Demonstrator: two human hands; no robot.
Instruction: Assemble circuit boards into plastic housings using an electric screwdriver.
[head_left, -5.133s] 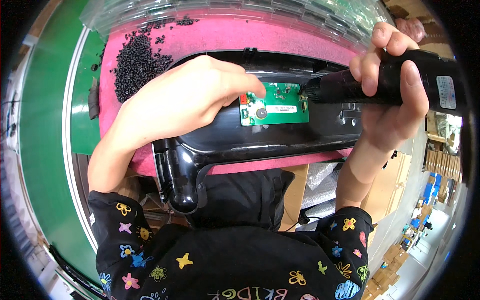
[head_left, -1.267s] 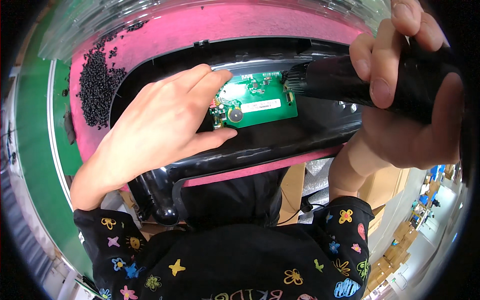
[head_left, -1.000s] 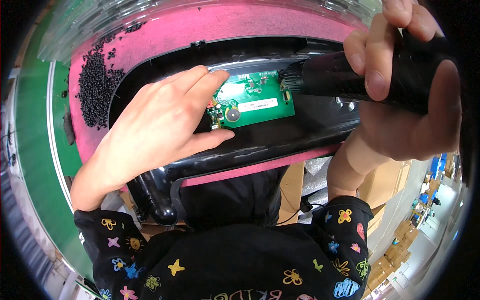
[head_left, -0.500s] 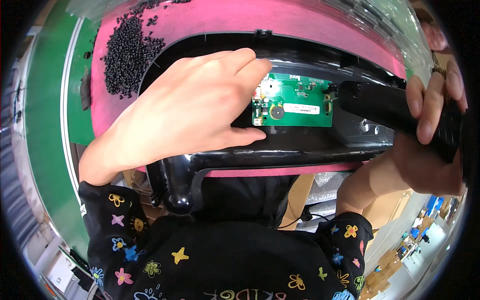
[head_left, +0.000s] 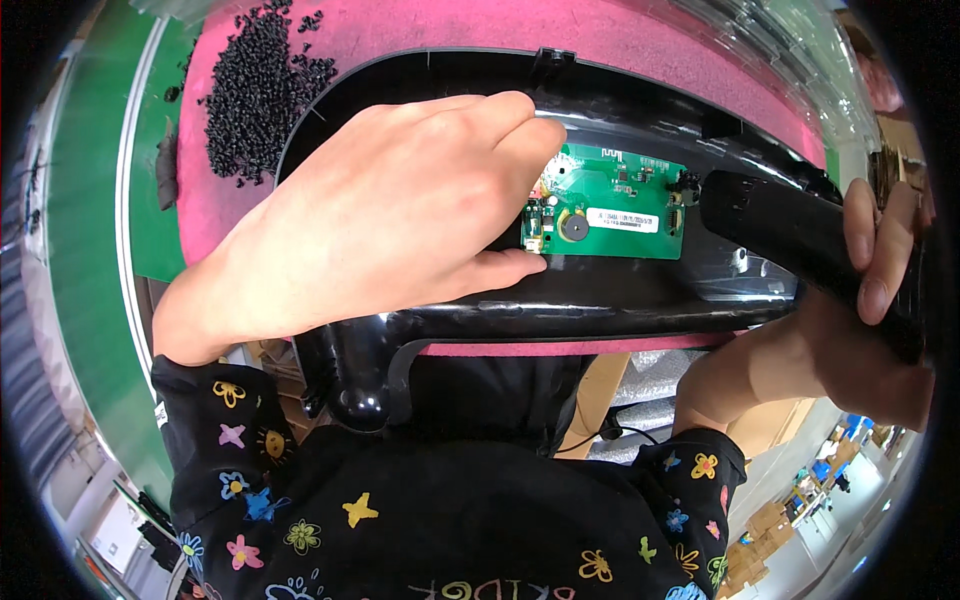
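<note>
My left hand [head_left: 420,205] reaches over a large black plastic housing [head_left: 500,318], its fingers and thumb closed around the left end of a green circuit board [head_left: 640,240]. That board lies inside the housing and carries a round black component and a white label. Part of its left end and some of my fingertips are hidden by the hand. On the right, my right hand [head_left: 875,260] grips a long black hand tool [head_left: 775,215]. The tool's near end is at the right edge of the board, beside a small black part there; whether they touch I cannot tell.
A heap of small black pieces, like screws [head_left: 262,100], lies at the back left on the pink mat [head_left: 420,30]. Clear plastic wrapping [head_left: 770,60] is at the back right. Below the mat's front edge stand cardboard and silvery wrapped material [head_left: 655,385].
The housing and board appear slightly farther right in the picture. The black tool has also moved right, and my right hand sits a little lower. My left hand keeps its grasp.
</note>
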